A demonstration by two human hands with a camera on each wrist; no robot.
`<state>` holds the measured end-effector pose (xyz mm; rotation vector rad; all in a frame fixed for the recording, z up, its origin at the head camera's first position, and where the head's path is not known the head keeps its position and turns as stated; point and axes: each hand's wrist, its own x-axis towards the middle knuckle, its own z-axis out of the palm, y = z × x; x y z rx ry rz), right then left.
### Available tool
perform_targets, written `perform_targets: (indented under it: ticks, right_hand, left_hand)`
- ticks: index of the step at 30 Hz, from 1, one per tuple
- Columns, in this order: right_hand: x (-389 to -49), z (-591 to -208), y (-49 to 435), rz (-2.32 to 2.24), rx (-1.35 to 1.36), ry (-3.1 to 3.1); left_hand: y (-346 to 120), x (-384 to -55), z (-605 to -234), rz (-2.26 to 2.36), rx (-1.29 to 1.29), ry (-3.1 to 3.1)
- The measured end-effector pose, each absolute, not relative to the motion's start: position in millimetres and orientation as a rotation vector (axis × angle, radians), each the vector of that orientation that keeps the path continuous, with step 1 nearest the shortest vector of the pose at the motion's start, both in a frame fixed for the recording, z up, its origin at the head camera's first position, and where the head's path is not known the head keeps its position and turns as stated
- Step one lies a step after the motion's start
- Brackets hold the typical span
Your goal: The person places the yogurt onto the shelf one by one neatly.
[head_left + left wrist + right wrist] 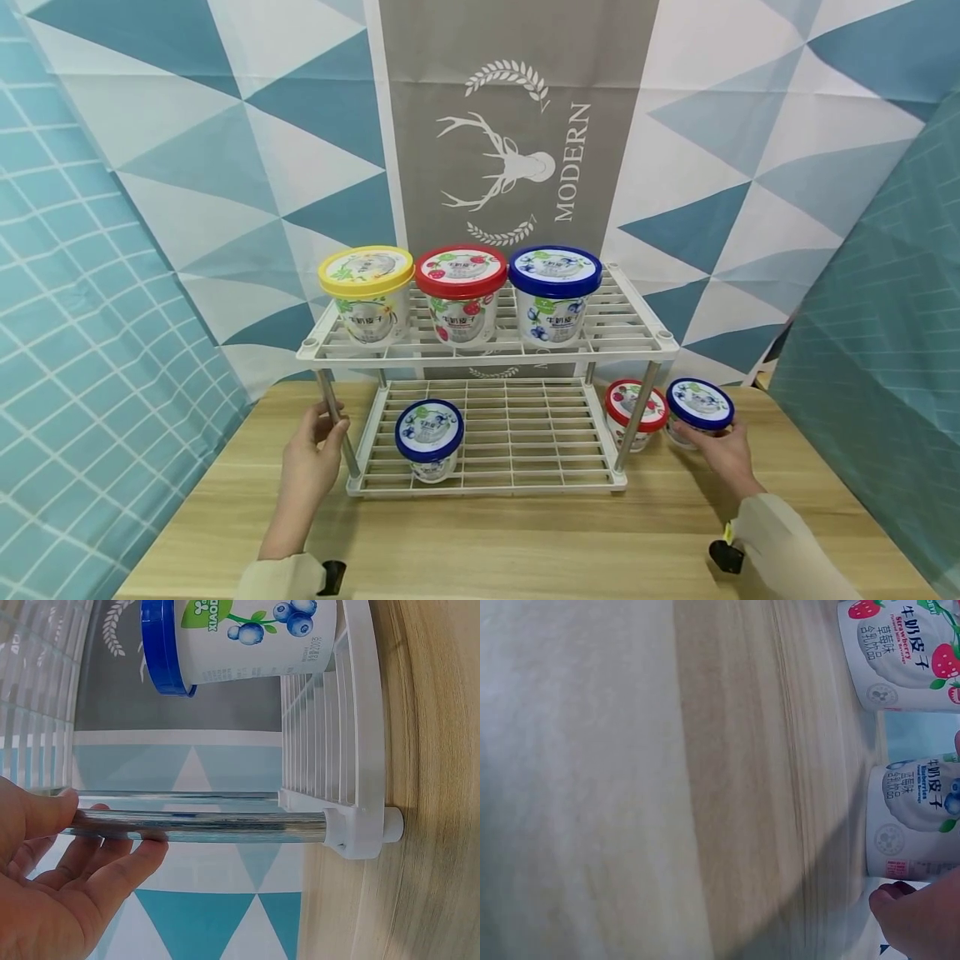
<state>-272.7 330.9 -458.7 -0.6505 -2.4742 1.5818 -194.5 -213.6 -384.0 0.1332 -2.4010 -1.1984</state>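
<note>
At the rack's front left, my left hand (pixel 313 454) holds a metal post (pixel 217 825), thumb on one side and fingers on the other. My right hand (pixel 723 450) grips a blue-lidded blueberry tub (pixel 699 406) on the table, right of the rack. Beside that tub is a red-lidded strawberry tub (pixel 636 408), partly behind the rack's front right post. Another blue-lidded tub (pixel 429 437) sits on the lower shelf, towards the left. Across the upper shelf stand a yellow-lidded tub (pixel 369 300), a red-lidded tub (pixel 461 300) and a blue-lidded tub (pixel 555 300).
The white two-tier rack (pixel 487 492) stands on a wooden table (pixel 480 550). Behind it hangs a patterned cloth (pixel 315 150) with triangles and a deer print. Blue tiled-pattern cloths flank both sides.
</note>
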Motion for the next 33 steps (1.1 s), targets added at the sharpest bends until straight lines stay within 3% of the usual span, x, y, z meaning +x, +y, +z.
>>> perform_targets:
  ticks: [33]
  right_hand:
    - [-279.8, -461.0, 330.0, 1.582, -0.687, -2.406]
  left_hand:
    - [-212.6, -194.7, -383.0, -1.218, 0.157, -2.414]
